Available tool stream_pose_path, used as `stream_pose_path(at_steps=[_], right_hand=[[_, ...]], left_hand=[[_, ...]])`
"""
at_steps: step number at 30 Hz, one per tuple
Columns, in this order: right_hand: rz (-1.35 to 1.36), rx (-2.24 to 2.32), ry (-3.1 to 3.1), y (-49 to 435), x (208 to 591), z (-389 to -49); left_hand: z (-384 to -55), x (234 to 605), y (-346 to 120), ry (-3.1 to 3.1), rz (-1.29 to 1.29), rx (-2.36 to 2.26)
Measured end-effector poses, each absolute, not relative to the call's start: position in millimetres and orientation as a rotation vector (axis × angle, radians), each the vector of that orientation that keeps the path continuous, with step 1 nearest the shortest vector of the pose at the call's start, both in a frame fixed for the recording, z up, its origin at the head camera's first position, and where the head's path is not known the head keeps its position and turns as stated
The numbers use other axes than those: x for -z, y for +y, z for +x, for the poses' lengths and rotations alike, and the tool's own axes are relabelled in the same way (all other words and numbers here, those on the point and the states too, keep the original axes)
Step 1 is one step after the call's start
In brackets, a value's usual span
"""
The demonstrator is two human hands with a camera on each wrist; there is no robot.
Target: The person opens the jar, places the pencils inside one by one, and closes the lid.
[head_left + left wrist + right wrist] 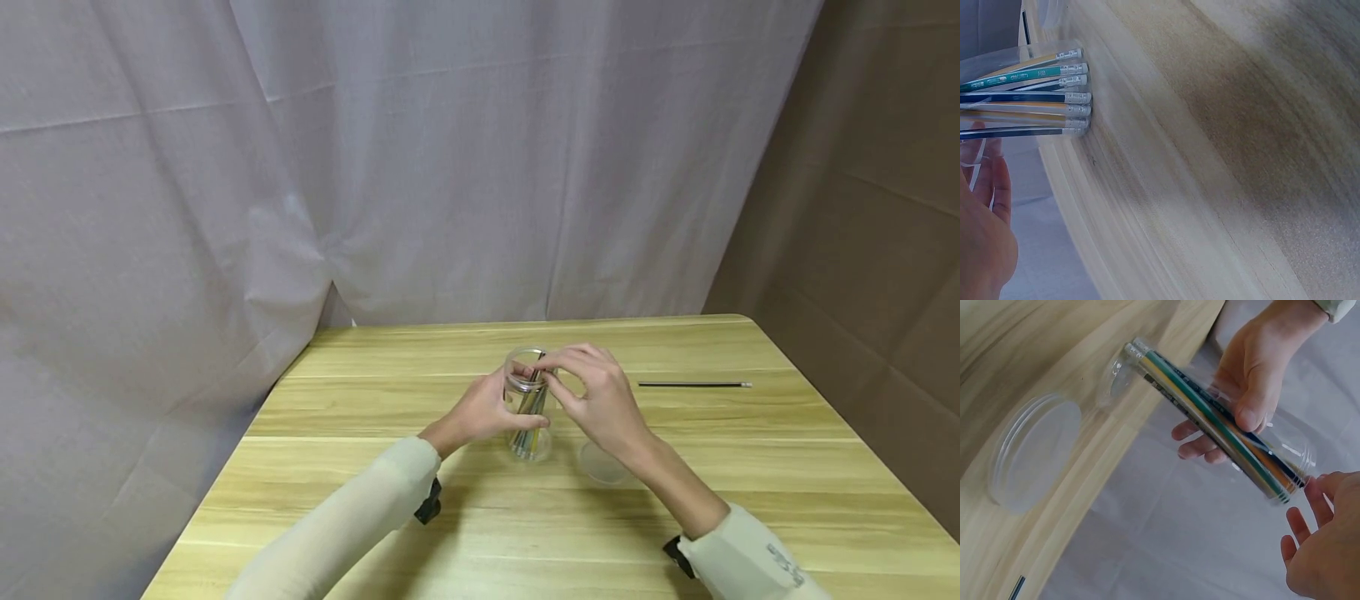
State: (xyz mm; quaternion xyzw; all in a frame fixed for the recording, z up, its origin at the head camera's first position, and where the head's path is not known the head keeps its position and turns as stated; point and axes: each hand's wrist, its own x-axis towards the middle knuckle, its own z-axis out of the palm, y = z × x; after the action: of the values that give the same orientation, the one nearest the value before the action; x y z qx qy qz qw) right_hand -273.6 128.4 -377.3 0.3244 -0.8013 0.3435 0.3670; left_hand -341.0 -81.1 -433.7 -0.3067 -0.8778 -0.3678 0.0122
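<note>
My left hand point(487, 408) grips a clear plastic jar point(531, 446) around its side, with the thumb across the front. Inside stand several pencils point(1013, 78), green, dark blue and yellow-orange, their eraser ends at the jar's bottom. At the open mouth, my right hand point(600, 396) has thumb and forefinger curled around the upper end of a dark pencil point(1266, 453). In the right wrist view the fingertips of that hand meet at the rim, while its other fingers stay loosely bent. The jar leans slightly, its base low over the table.
A translucent round lid point(602, 463) lies on the wooden table point(495, 542) beneath the right forearm. One dark pencil point(693, 384) lies farther right, eraser end pointing right. Pale curtain point(450, 167) hangs behind the table, and brown cloth point(862, 250) covers the right side.
</note>
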Motion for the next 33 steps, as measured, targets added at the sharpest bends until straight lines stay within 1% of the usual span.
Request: stream_pose_path(at_steps=[9, 15, 19, 26, 33], right_hand=[[0.654, -0.95, -2.077, 160.8, 388.0, -285.2], [0.432, -1.087, -2.144, 196.4, 402.1, -302.1], [0.287, -1.105, -2.313, 225.7, 415.1, -312.1], [0.187, -0.912, -2.679, 269.4, 443.5, -325.9], [0.156, -0.643, -2.791, 290.5, 463.4, -335.0]], left_hand=[[-341.5, 433.9, -80.2, -2.72, -0.942, 1.174], [-340.5, 434.1, -79.7, -2.744, -0.914, 1.204], [-339.6, 434.0, -79.4, -2.754, -0.902, 1.208], [-339.1, 433.6, -79.3, -2.751, -0.9, 1.22], [-339.3, 433.7, -79.2, -2.753, -0.9, 1.215]])
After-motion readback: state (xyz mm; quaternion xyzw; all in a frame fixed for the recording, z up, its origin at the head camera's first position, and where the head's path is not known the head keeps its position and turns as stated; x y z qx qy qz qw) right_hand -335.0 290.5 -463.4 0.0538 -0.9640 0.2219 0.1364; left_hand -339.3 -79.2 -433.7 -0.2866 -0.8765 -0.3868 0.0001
